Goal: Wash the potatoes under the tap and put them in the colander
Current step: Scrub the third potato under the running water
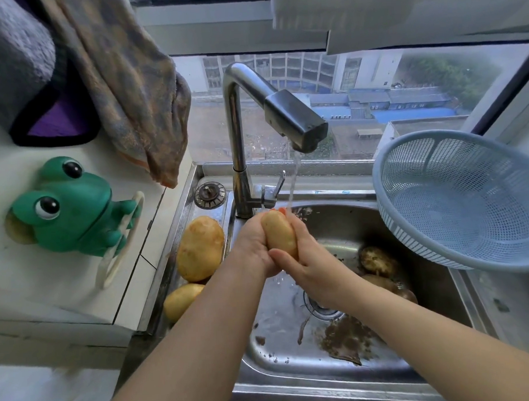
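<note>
A yellow potato (279,232) is held under the running tap (296,123), over the steel sink (294,365). My left hand (253,246) grips it from the left and my right hand (308,256) grips it from the right, thumb across its lower end. Two clean-looking potatoes lie on the sink's left ledge, a big one (200,248) and a smaller one (181,301). Two dirty potatoes (378,260) (391,285) lie in the basin at the right. The blue colander (457,198) rests tilted on the sink's right rim, with nothing in it.
Mud and dirty water lie on the sink floor (345,339) near the drain. A green frog holder (69,208) hangs on the white wall at the left, with cloths (125,85) above it. A window runs behind the tap.
</note>
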The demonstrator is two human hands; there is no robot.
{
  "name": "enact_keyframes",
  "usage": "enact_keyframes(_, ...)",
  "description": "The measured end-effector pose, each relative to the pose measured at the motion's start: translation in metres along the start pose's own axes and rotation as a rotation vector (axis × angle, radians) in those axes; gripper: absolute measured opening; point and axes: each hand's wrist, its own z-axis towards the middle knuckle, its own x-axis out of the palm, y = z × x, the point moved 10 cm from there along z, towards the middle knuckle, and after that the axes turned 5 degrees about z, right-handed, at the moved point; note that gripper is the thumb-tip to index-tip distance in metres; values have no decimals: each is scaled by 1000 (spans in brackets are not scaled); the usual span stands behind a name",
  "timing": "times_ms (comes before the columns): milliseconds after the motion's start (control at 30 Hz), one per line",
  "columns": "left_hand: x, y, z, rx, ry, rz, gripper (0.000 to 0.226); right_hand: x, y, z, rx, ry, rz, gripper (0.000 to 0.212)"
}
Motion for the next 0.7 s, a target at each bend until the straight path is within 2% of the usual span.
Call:
enact_keyframes(100,-3,1,-3,-48,-18,-62,58,2,10,0,-75,3,-9,75)
enact_keyframes(167,-1,0,-4,-12,-26,-102,69,1,11,3,-106,-22,24,71)
enact_keyframes(233,0,-7,-6,108,-61,-126,65,-5,11,6,-121,-85,105,62)
enact_keyframes(300,0,-15,-12,267,-83,-143,45,-11,10,9,-116,-143,192,48)
enact_keyframes(367,2,-16,-21,353,-101,-168,31,-14,10,10,-110,-191,324,32)
enact_keyframes(467,5,-13,-27,449,-117,-117,31,-22,4,10,-38,-297,574,12)
enact_keyframes(500,4,-12,-28,464,-133,-100,32,-22,0,11,0,-303,633,14)
enact_keyframes(567,0,-14,-28,442,-169,-78,31,-17,-4,14,74,-209,623,22)
enact_keyframes(700,-7,-15,-22,264,-192,-48,33,4,0,13,153,146,675,32)
